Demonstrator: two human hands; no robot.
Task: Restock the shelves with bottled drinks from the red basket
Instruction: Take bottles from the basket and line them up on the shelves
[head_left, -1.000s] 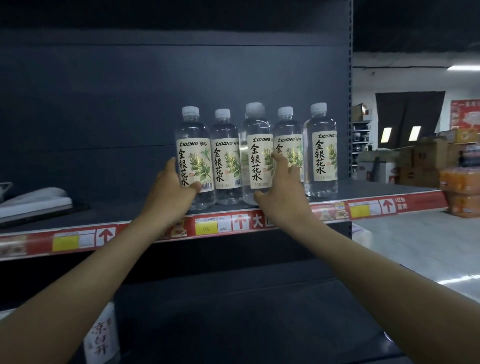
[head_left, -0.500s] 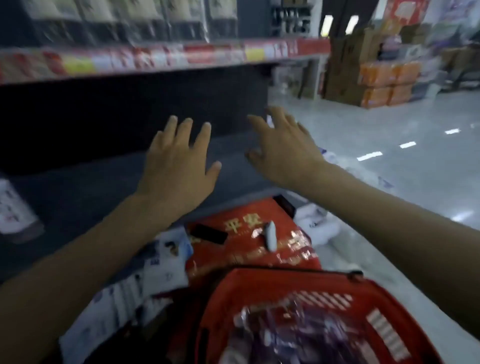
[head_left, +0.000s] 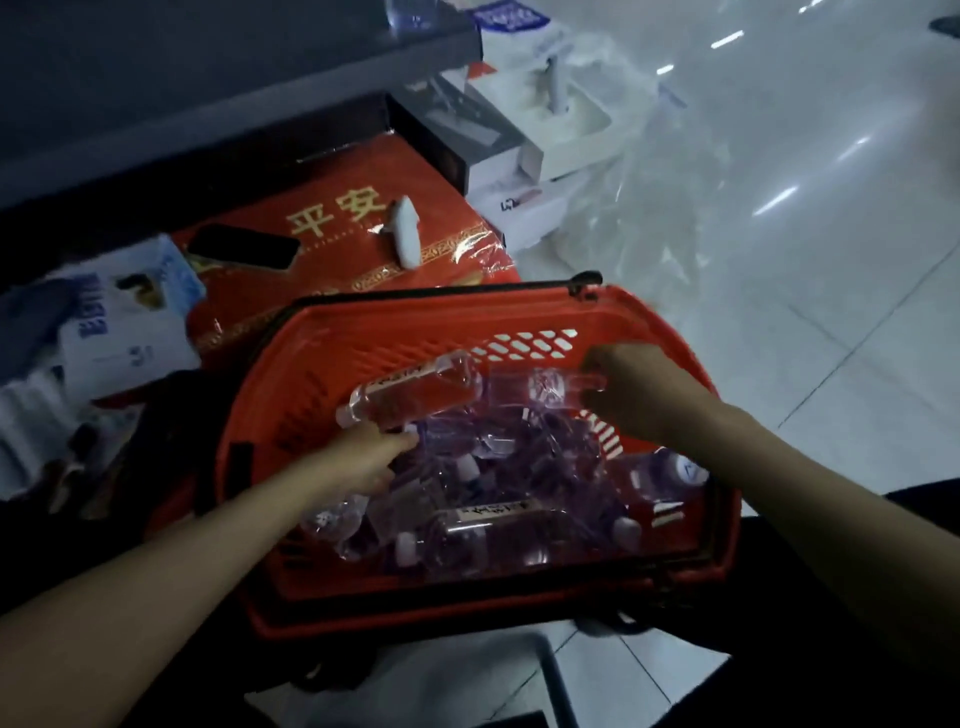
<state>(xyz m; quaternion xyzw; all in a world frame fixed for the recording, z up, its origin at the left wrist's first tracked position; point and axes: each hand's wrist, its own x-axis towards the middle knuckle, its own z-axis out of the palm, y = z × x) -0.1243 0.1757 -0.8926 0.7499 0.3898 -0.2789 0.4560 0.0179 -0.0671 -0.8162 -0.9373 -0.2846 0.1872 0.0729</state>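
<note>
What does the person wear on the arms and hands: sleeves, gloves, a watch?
Nothing shows. The left hand and right hand have no gloves; the left forearm and right forearm have no sleeves in view; no watch, ring or bracelet shows.

A dim indoor view with a cool, bluish cast. The brightest area is the pale tiled floor at upper right, where short white streaks of reflected overhead light shine. A clear plastic sheet there catches a milky glare. The dark shelf at upper left and the space under it fall into deep shadow, and the lower right corner is almost black. The red basket is the strongest colour. The bottles inside glint purple and look soft and smeared. The right hand is smudged by motion blur, its fingers indistinct. Straight floor lines tilt and bow towards the edges.
</note>
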